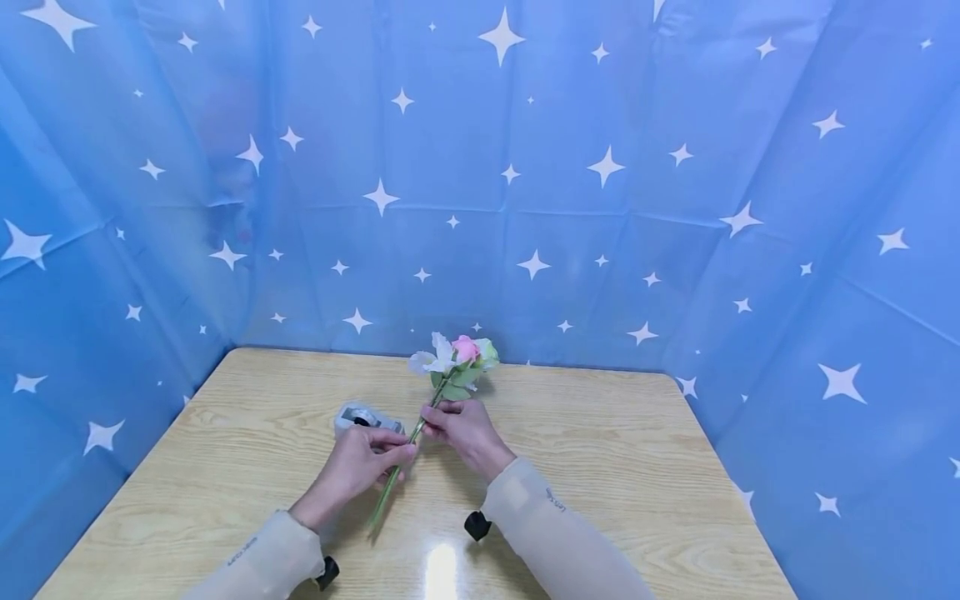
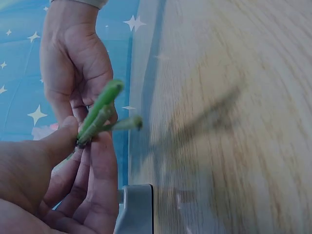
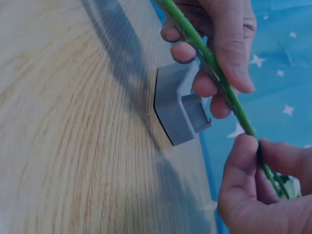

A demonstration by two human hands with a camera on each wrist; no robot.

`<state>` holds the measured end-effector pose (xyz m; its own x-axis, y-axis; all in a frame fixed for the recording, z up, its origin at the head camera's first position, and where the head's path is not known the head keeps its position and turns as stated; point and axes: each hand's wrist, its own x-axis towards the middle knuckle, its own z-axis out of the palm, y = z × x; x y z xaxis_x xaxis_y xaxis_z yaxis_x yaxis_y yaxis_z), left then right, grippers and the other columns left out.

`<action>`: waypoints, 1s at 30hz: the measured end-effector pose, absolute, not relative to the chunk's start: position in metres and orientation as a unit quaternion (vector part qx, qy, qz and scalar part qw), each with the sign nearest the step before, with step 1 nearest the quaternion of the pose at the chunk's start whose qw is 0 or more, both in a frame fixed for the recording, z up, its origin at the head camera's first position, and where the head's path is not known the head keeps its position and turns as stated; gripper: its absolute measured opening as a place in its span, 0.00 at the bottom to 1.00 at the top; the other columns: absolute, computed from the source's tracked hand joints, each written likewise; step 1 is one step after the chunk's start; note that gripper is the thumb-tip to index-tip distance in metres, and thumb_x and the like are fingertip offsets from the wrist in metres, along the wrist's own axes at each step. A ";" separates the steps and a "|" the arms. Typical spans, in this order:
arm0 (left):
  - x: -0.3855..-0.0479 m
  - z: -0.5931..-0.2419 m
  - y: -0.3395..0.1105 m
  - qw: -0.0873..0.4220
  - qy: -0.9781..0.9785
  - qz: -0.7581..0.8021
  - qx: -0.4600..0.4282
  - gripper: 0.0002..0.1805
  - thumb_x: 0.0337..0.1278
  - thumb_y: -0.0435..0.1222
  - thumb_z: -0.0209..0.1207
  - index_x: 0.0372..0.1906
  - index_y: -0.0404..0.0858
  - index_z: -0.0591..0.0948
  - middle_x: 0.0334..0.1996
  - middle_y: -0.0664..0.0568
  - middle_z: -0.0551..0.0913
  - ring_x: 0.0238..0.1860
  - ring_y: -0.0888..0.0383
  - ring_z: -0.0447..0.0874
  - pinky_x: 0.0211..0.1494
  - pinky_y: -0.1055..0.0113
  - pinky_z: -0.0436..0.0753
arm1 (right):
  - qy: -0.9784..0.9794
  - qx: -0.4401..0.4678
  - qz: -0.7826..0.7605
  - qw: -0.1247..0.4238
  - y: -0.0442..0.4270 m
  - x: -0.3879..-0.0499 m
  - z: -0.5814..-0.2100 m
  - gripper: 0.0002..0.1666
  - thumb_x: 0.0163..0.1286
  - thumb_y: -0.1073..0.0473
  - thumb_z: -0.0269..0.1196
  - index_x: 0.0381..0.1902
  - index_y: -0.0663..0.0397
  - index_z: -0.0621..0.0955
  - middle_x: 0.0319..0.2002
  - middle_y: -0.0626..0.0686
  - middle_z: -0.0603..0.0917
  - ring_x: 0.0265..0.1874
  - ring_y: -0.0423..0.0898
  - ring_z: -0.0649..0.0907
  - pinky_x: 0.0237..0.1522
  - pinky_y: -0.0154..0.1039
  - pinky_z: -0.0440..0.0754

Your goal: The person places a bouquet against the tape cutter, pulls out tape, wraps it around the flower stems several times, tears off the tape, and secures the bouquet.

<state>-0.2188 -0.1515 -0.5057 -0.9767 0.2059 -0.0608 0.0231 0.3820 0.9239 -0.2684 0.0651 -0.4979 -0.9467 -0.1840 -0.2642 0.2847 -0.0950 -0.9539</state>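
Observation:
A small bunch of flowers, with a white bloom [image 1: 435,357], a pink rose [image 1: 466,348] and a pale green-white bloom [image 1: 487,353], is held at a slant above the table. My right hand [image 1: 467,432] pinches the green stems [image 3: 214,66] just below the leaves. Lower down, my left hand [image 1: 362,460] has the stems between thumb and fingers. Their cut ends [image 2: 113,90] stick out past the left hand, uneven in length. Just beyond the left hand sits a grey tape dispenser [image 1: 348,414], partly covered by that hand.
Under both arms lies the light wood table [image 1: 600,450]. A blue curtain [image 1: 465,150] with white stars hangs behind it and along both sides. Black wrist straps or mounts [image 1: 477,525] hang below the sleeves, close to the tabletop.

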 end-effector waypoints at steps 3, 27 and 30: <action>-0.223 -0.508 -0.159 0.145 0.791 0.589 0.075 0.21 0.88 0.45 0.68 0.64 0.31 0.92 0.43 0.41 0.99 0.36 0.53 0.99 0.38 0.63 0.96 | 0.657 0.038 -0.735 0.162 0.065 -0.269 -0.499 0.12 0.85 0.61 0.74 0.55 0.67 0.91 0.48 0.53 0.93 0.41 0.41 0.93 0.60 0.40 0.96; -0.236 -0.519 -0.182 0.308 0.635 0.705 0.064 0.24 0.92 0.40 0.63 0.75 0.28 0.84 0.62 0.43 0.96 0.52 0.60 0.99 0.60 0.65 0.97 | 0.616 0.018 -0.765 0.188 0.064 -0.271 -0.503 0.22 0.85 0.61 0.73 0.62 0.77 0.87 0.41 0.48 0.92 0.38 0.38 0.89 0.51 0.30 0.93; -0.235 -0.518 -0.181 0.290 0.658 0.692 0.062 0.24 0.92 0.41 0.63 0.75 0.27 0.84 0.64 0.41 0.95 0.51 0.59 0.99 0.60 0.64 0.97 | 0.614 0.013 -0.766 0.191 0.064 -0.271 -0.504 0.23 0.86 0.60 0.73 0.64 0.78 0.85 0.39 0.48 0.91 0.38 0.38 0.89 0.51 0.29 0.92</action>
